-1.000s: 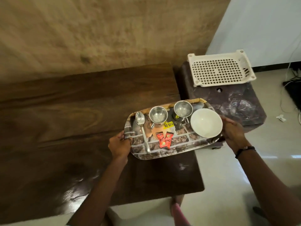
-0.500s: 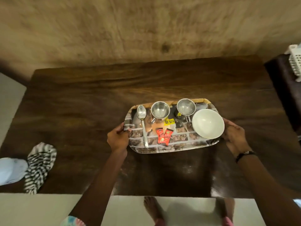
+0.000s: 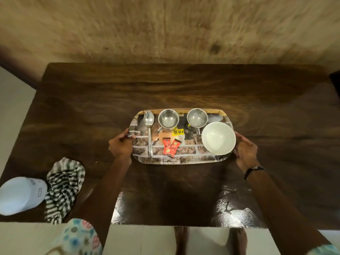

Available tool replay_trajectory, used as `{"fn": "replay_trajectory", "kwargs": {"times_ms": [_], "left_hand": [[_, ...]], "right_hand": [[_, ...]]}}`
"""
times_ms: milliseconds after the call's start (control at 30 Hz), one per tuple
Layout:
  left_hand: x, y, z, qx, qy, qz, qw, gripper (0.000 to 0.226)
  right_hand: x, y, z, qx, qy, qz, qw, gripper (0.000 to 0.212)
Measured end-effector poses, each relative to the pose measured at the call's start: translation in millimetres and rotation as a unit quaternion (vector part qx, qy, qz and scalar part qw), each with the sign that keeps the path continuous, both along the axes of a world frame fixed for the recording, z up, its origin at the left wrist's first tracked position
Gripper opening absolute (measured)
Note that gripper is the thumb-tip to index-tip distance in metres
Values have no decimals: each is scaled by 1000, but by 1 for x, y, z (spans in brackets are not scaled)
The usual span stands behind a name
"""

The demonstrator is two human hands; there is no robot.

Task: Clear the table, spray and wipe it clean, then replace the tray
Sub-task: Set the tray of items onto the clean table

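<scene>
Leftmost, bottle (image 3: pixel 19 195): white, lying at the table's near left corner, overhanging the edge.
Cloth (image 3: pixel 63 188): black-and-white striped, crumpled, just beside the bottle on its right; near end draped over the table's front edge.
Table (image 3: pixel 82 111): dark wood grain, glossy along the near edge, pushed against a tan wall.
Left arm: bare forearm reaching forward and slightly right over the table; patterned sleeve at the bottom edge.
Left hand (image 3: pixel 120 145): curled round the tray's left short end, thumb on top of the rim, fingers tucked beneath; holding the tray.
Tray (image 3: pixel 185 158): rounded rectangle with a brick-wall print and a yellowish far rim; level, over the middle of the table, slightly right of centre; touching the wood or just above it, cannot tell.
Tray axis: long side running left to right, parallel to the table's front edge.
Spoon (image 3: pixel 149 129): steel, on the tray's left part, bowl toward the wall, handle toward the person.
Cups (image 3: pixel 168 119): two steel ones upright along the far rim, mouths up, handles toward the near side.
Price sticker (image 3: pixel 178 131): yellow, between the cups.
Sachets (image 3: pixel 171 147): two red ones, overlapping, mid-tray.
Bowl (image 3: pixel 218 138): white, upright, on the tray's right end.
Right hand (image 3: pixel 245 150): cupped round the right short end beside the bowl, fingers wrapped on the rim; holding the tray.
Right arm: bare forearm angled forward and left; dark band at the wrist.
</scene>
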State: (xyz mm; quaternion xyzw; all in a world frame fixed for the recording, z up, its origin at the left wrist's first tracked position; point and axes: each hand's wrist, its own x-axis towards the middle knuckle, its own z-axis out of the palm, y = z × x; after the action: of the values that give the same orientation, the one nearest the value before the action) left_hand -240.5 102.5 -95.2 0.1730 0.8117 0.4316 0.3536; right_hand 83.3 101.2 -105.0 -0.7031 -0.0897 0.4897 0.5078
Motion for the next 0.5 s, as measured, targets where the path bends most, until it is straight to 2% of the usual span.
{"fn": "replay_trajectory", "kwargs": {"times_ms": [300,500], "left_hand": [[-10,0,-14,4,-28,-38,999,40],[-11,0,-11,3,-11,-70,998,42]], "right_hand": [[-3,-1,-7,-9,-14,2,1000,28],[2,1,-13,-19,-12,8,1000,27]]}}
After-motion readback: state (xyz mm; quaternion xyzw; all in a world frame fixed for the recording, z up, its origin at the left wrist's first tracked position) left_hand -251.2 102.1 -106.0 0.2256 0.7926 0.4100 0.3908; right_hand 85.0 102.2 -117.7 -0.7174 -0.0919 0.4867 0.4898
